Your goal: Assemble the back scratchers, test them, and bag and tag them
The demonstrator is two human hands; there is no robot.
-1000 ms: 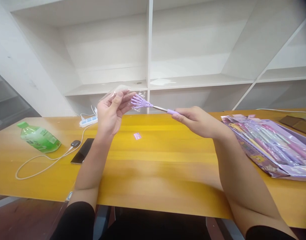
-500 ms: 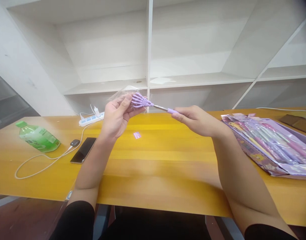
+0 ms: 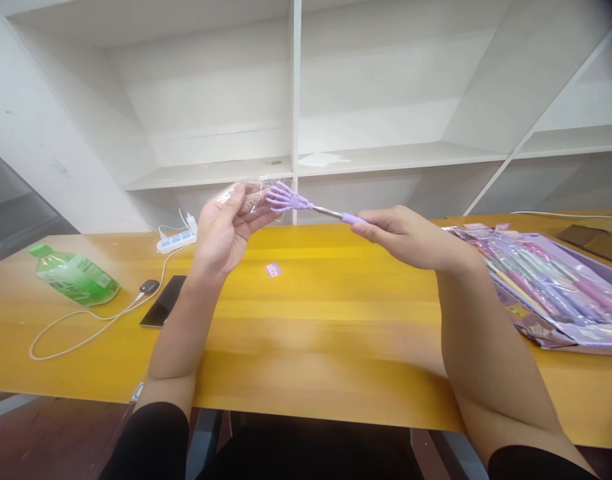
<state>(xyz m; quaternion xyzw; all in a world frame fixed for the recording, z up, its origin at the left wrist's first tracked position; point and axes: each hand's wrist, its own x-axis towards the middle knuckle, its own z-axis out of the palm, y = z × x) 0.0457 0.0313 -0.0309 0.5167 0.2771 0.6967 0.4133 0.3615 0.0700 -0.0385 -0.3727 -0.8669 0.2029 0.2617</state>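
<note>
A purple back scratcher [image 3: 289, 198] with a hand-shaped head and a metal rod is held above the wooden table. My right hand [image 3: 403, 233] is closed round its purple handle, which is mostly hidden in the palm. At the other end, my left hand [image 3: 229, 223] pinches a crumpled clear plastic bag [image 3: 256, 191] between thumb and fingers. The scratcher's head lies at the left fingertips, clear of the thumb; whether it touches them I cannot tell. On the table below lies a small purple-and-white label [image 3: 273, 270].
At the right, a purple display box [image 3: 541, 320] holds several wrapped back scratchers. A green bottle [image 3: 76, 277] lies on its left side of the table, near a white cable, a black phone [image 3: 163, 303] and a power strip [image 3: 176, 241]. White shelving [image 3: 386, 87] rises behind.
The left thumb has come off the scratcher's head and moved left with the plastic bag. My right hand and the scratcher have shifted slightly right.
</note>
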